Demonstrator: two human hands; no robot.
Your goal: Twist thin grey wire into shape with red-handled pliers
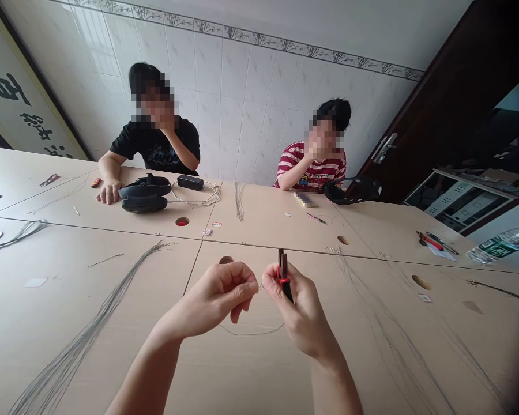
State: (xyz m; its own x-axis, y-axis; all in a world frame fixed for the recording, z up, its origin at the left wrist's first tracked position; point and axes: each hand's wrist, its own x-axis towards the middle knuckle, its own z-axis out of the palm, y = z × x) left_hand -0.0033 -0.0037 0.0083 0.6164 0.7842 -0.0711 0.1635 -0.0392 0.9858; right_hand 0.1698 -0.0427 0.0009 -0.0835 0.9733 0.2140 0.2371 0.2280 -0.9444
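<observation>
My left hand (219,295) is closed in a pinch, thumb against forefinger, on the end of a thin dark cord (253,334). The cord hangs in a loop below both hands. My right hand (301,308) grips a pair of pliers (283,268) with black and red handles, jaws pointing up. Its thumb and forefinger also pinch close to the left fingertips, with a tiny bit of the cord between the two hands. Whatever small part sits at the fingertips is too small to make out. Both hands are above the table (242,380).
A bundle of thin cords (108,305) lies left; more loose cords (384,323) lie right. Across the table sit two people, near black headsets (145,193). Red-handled pliers (430,242) and a water bottle (504,245) are at right. The tabletop has round holes (421,282).
</observation>
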